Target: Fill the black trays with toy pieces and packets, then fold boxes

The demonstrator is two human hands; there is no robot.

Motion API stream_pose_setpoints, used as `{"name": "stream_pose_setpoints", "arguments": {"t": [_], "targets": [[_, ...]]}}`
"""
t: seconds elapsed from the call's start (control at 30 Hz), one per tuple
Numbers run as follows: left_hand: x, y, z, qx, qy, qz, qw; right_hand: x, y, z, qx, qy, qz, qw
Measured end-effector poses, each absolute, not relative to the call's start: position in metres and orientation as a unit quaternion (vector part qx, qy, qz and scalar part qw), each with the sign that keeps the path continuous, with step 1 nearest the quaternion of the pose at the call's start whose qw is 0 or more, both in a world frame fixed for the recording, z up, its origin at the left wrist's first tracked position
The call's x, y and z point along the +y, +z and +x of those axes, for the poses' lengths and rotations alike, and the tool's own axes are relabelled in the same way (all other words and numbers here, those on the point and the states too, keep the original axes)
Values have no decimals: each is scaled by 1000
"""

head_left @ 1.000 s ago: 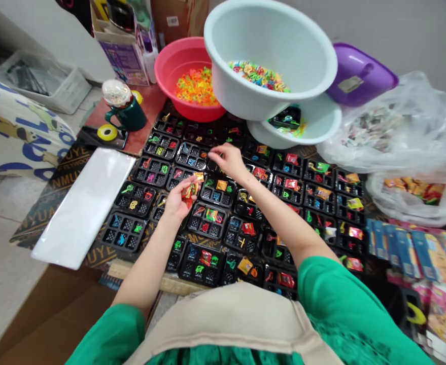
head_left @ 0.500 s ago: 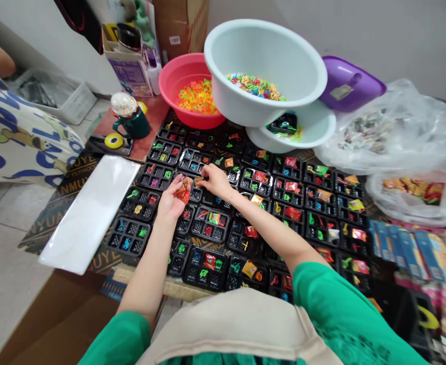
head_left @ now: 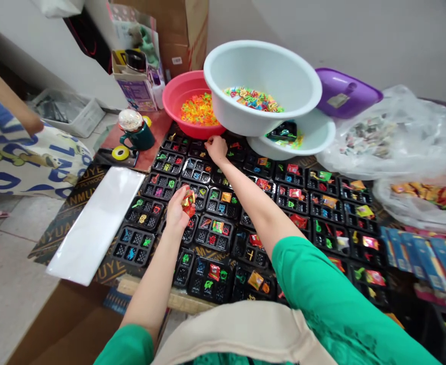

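My left hand [head_left: 177, 209] is closed around several small shiny candy packets [head_left: 188, 201], red, orange and green, above the trays left of the middle. My right hand [head_left: 217, 149] reaches to the back row, fingers pinched together low over a black compartment tray [head_left: 197, 152]; what is between the fingertips I cannot make out. Rows of such trays cover the board, with small coloured plastic pieces in their compartments. Many also hold a packet, such as the red packet [head_left: 214, 272] in a front tray.
Behind the trays stand a pink basin [head_left: 173, 101] of orange and yellow pieces and stacked pale basins [head_left: 261, 56]. Plastic bags [head_left: 409, 132] lie at right. At left are white plastic sheets [head_left: 97, 223], a green mug [head_left: 143, 138] and another person's arm [head_left: 13, 96].
My right hand has moved from beside the left hand to the back row near the pink basin. My left hand still holds the packets and is slightly lower in view.
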State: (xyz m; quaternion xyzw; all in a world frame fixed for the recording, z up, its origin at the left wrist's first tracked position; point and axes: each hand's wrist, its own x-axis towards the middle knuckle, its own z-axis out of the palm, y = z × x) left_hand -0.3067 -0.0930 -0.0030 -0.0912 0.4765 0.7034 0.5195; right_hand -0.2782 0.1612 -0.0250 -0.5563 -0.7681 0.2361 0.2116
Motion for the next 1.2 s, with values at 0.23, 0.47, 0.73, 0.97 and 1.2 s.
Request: {"name": "stream_pose_setpoints", "arguments": {"t": [0.23,0.47,0.73,0.97,1.2], "targets": [[-93,-10,-311,462,717,-48,519,98,-5,-249,-808,304,-420,280],[-93,-16,-306,502,703,-36,502,32,8,-221,-702,643,-249,177],[-91,-7,-310,473,711,-71,516,58,11,-237,-744,598,-261,147],[-94,-8,-326,385,721,-119,564,110,-25,-260,-827,281,-444,200],[-93,-10,-323,444,723,-68,526,71,-7,-246,-846,307,-368,235]]}}
